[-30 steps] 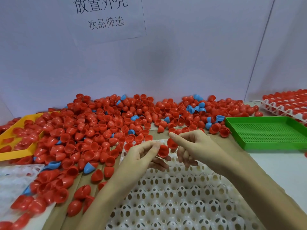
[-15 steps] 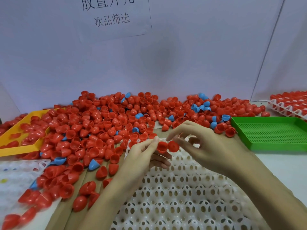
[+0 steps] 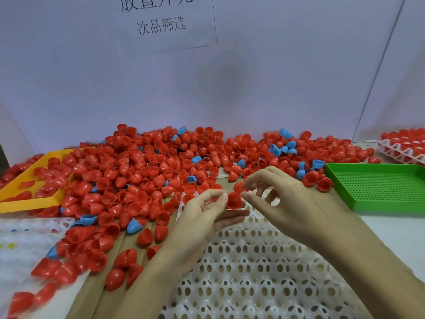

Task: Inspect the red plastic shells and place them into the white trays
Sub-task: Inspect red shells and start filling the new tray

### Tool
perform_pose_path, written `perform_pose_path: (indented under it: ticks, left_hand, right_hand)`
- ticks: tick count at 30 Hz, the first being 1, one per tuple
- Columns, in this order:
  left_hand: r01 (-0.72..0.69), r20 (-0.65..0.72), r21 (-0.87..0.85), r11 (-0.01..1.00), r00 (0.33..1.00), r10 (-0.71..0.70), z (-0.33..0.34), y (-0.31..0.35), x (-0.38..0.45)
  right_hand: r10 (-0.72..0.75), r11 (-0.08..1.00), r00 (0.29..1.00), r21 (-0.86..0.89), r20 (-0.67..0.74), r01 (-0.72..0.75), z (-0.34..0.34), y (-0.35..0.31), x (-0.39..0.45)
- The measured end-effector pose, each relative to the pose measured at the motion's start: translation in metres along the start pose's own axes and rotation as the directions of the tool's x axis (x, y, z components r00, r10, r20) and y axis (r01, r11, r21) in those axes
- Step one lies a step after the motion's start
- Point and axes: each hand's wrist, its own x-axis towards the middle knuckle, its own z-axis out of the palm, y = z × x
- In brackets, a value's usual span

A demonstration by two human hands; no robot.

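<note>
A big heap of red plastic shells [image 3: 138, 171] with a few blue ones covers the back and left of the table. An empty white tray [image 3: 253, 272] with round holes lies in front of me. Above its far edge my left hand [image 3: 204, 217] pinches one red shell [image 3: 233, 201], its hollow side facing me. My right hand [image 3: 285, 203] is close beside it, and its fingertips hold a second red shell [image 3: 238, 186] just above the first. The right thumb touches the first shell's rim.
A green perforated tray [image 3: 379, 187] sits at the right, and a yellow tray [image 3: 27, 201] holding red shells at the left. Another white tray [image 3: 25, 238] lies at the near left. A white tray filled with red shells [image 3: 404, 149] stands at the far right. A white wall with a paper sign closes the back.
Both hands have lifted slightly and come together. The right hand's shell now sits above the left hand's shell instead of beside it. The left hand's shell has turned its hollow side towards me.
</note>
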Motion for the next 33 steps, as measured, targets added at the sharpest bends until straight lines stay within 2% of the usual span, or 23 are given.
perform_pose_path:
  ticks: [2, 11, 14, 17, 19, 26, 30, 33]
  left_hand:
    - [0.013, 0.027, 0.023, 1.000, 1.000, -0.014, 0.002, -0.001, -0.001]
    - [0.031, -0.095, 0.144, 0.989, 0.995, -0.017, 0.004, -0.003, -0.003]
    - [0.018, -0.172, 0.353, 0.936, 0.984, 0.046, 0.008, -0.010, -0.001]
    - [-0.035, -0.114, 0.588, 0.808, 0.985, 0.126, 0.009, -0.017, -0.001]
    - [-0.050, -0.072, 0.655, 0.754, 0.989, 0.128, 0.007, -0.018, -0.002]
    - [-0.043, -0.064, 0.649, 0.760, 0.992, 0.110, 0.006, -0.017, -0.001]
    - [-0.037, -0.071, 0.664, 0.747, 0.991, 0.111, 0.006, -0.016, -0.001]
    - [-0.058, -0.062, 0.691, 0.721, 0.988, 0.139, 0.009, -0.018, -0.002]
  right_hand:
    - [0.002, 1.000, 0.999, -0.001, 0.044, -0.002, 0.001, 0.000, -0.001]
    - [0.036, 0.999, 0.983, -0.023, 0.182, -0.033, 0.006, 0.008, 0.004]
    - [0.039, 0.991, 0.984, -0.131, 0.174, -0.016, 0.010, 0.016, 0.018]
    - [0.054, 0.973, 0.989, -0.228, 0.139, -0.021, 0.017, 0.024, 0.038]
    - [0.062, 0.964, 0.988, -0.264, 0.138, -0.024, 0.024, 0.029, 0.050]
    - [0.090, 0.933, 0.952, -0.358, 0.293, 0.023, 0.041, 0.035, 0.068]
    - [0.106, 0.955, 0.955, -0.297, 0.277, -0.020, 0.045, 0.037, 0.065]
    - [0.132, 0.936, 0.955, -0.350, 0.264, -0.033, 0.050, 0.041, 0.061]
